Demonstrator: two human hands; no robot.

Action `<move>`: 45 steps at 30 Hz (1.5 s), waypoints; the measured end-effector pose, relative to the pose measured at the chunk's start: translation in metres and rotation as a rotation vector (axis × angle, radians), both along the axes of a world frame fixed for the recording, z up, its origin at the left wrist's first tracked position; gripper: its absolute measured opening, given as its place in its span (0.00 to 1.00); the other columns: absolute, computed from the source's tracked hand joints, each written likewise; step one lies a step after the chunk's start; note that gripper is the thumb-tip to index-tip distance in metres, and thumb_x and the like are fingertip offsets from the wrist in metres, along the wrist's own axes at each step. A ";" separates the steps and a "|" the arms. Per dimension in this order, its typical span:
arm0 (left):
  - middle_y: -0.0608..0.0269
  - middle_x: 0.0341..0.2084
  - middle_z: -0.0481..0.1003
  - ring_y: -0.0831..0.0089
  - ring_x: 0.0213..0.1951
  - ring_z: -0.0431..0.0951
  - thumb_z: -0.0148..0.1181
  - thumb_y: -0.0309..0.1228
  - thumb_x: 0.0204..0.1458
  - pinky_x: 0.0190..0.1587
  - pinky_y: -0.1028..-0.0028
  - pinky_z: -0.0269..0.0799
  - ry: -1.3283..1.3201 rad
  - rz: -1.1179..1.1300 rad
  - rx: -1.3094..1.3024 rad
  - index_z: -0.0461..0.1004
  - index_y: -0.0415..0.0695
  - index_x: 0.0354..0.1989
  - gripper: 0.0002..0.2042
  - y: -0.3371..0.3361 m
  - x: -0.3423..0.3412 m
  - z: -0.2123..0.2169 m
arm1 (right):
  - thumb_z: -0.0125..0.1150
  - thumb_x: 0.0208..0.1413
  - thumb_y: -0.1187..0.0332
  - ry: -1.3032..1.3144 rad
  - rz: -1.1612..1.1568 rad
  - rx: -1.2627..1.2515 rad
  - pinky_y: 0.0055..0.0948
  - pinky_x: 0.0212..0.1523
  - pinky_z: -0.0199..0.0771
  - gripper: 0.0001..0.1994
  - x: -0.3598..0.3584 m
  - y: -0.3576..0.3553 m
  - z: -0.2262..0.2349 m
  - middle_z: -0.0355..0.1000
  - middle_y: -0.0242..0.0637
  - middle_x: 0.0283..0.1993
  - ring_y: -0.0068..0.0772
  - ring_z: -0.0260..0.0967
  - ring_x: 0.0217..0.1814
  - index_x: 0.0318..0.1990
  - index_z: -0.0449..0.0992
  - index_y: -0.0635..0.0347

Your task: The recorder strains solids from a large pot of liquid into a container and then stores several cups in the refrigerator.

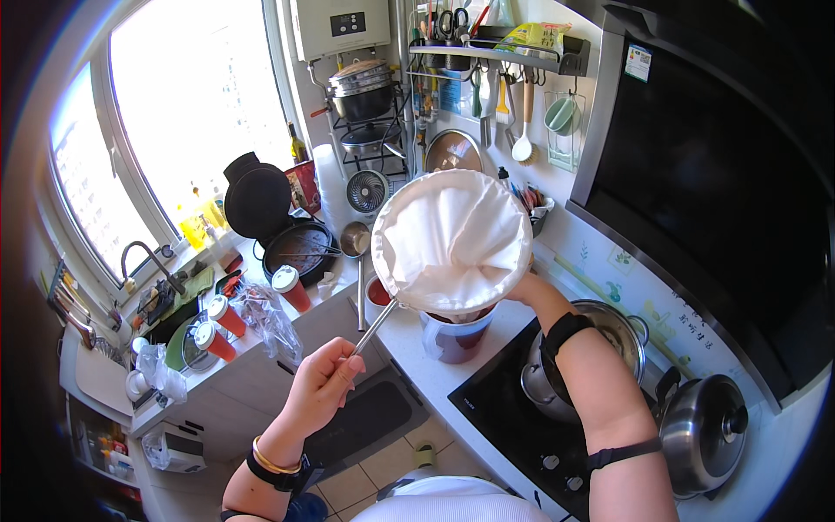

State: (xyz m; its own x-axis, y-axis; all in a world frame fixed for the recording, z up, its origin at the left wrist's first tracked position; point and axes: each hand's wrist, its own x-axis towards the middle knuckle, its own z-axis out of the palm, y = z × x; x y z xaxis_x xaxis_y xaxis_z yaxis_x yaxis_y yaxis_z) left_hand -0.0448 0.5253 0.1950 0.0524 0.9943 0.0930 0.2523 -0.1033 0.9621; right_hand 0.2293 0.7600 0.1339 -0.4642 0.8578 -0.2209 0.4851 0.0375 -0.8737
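Observation:
A round strainer with a white cloth bag [450, 239] is held tilted toward the camera above a clear jug [455, 335] of dark red liquid on the white counter. My left hand [323, 383] grips the strainer's thin metal handle [376, 327] low on the left. My right hand [522, 285] reaches behind the right side of the strainer's rim and is mostly hidden by it; it seems to steady the rim.
A steel pot [600, 344] and a lidded steel pot [704, 431] sit on the black cooktop [513, 426]. Three capped bottles of orange-red drink [291, 289] stand on the left counter beside an open black electric pan [296, 245]. A ladle [355, 239], small fan [367, 190], sink tap [143, 257].

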 end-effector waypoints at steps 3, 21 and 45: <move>0.74 0.15 0.62 0.89 0.14 0.59 0.50 0.34 0.61 0.16 0.86 0.53 -0.001 -0.002 0.008 0.67 0.41 0.32 0.10 0.002 0.000 0.001 | 0.40 0.62 0.50 0.025 0.018 0.235 0.22 0.29 0.74 0.24 0.000 0.004 0.006 0.75 0.36 0.30 0.24 0.74 0.28 0.50 0.70 0.62; 0.73 0.14 0.63 0.87 0.14 0.59 0.44 0.37 0.63 0.19 0.85 0.54 -0.211 -0.606 -0.235 0.66 0.43 0.31 0.12 0.051 0.160 -0.067 | 0.60 0.52 0.66 0.093 -0.623 0.322 0.30 0.60 0.61 0.28 0.221 -0.157 0.027 0.64 0.43 0.60 0.31 0.61 0.60 0.60 0.63 0.66; 0.77 0.09 0.54 0.85 0.13 0.52 0.33 0.40 0.66 0.30 0.77 0.64 -0.894 -1.061 -0.985 0.64 0.46 0.32 0.15 0.044 0.209 -0.132 | 0.67 0.41 0.55 -0.868 -0.349 0.058 0.41 0.62 0.60 0.34 0.198 -0.145 -0.038 0.55 0.47 0.63 0.52 0.55 0.64 0.59 0.64 0.47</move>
State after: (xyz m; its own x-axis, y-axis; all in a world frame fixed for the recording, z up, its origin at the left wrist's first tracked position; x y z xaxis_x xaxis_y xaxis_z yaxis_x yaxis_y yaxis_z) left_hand 0.1639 0.5695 0.0629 0.9590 0.2542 -0.1249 -0.1455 0.8204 0.5529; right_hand 0.4270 0.6148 0.0962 0.1285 0.9381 -0.3218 0.9585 -0.2007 -0.2024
